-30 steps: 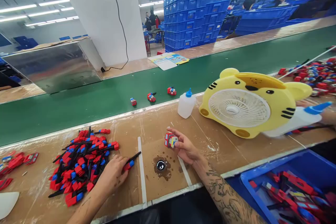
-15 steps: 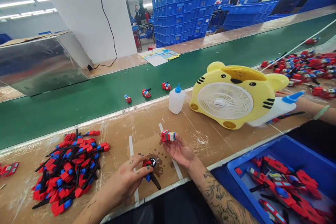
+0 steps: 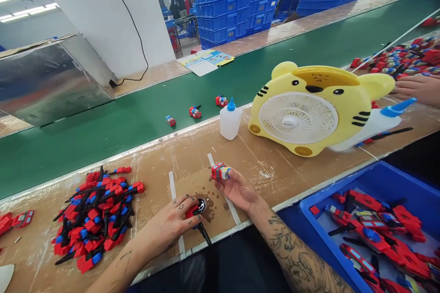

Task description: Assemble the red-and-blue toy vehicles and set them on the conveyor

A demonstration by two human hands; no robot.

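Note:
My left hand [image 3: 177,219] is closed on a toy part [image 3: 190,211] in red and blue with a black rod, low over the board. The rod points toward the table's front edge, and fingers cover much of the part. Touching or just beside these fingertips is a small round black dish [image 3: 202,205] with something whitish in it; wet spots surround it. Between the thumb and fingers of my right hand [image 3: 239,188] is a red, white and grey toy block [image 3: 220,171], raised slightly above the board. A heap of red, blue and black toy parts [image 3: 98,215] lies left of my left hand.
A white squeeze bottle [image 3: 230,121] stands behind my right hand, left of a yellow animal-faced fan [image 3: 305,105]. A blue bin [image 3: 309,215] of red toy parts is at right. Beyond runs a green conveyor [image 3: 137,114] carrying several toy pieces. Another person's hand [image 3: 417,89] appears far right.
The view has tilted down a little. My left hand has shifted slightly with its part at the dish. My right hand still holds the block, now turned a little.

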